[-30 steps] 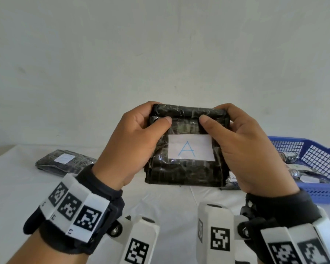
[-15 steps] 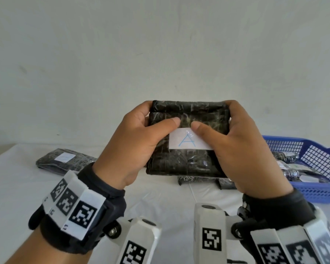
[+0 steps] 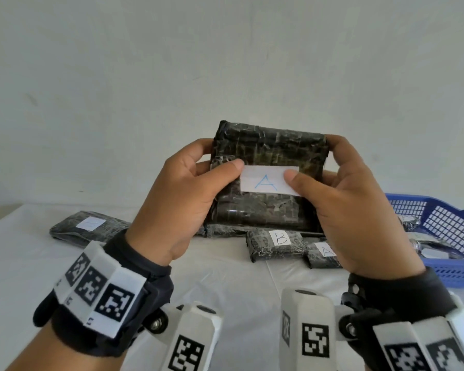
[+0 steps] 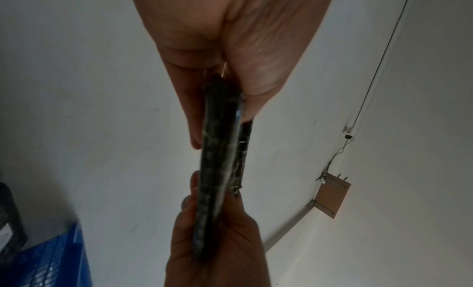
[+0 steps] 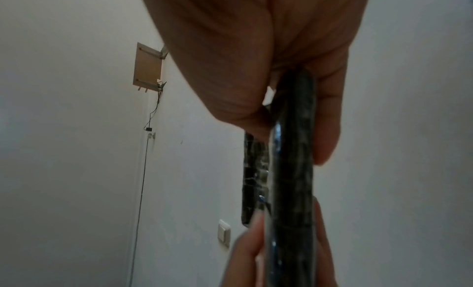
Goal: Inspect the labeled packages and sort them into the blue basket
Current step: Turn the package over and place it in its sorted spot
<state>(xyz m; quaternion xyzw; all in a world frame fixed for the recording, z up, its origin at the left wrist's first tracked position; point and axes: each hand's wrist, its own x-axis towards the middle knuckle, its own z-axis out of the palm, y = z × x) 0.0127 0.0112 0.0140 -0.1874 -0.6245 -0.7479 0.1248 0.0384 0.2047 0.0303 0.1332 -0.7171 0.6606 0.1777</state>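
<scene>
You gripped package upright, left hand and right hand clamping opposite ends, long axis crosswise. Blue basket lay beyond right hand, nearer it.

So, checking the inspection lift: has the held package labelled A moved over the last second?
Yes. The A package has risen against the blue basket, uncovering the B package lying on the table behind it.

Upright black-wrapped package labelled A, blue basket at right
</scene>
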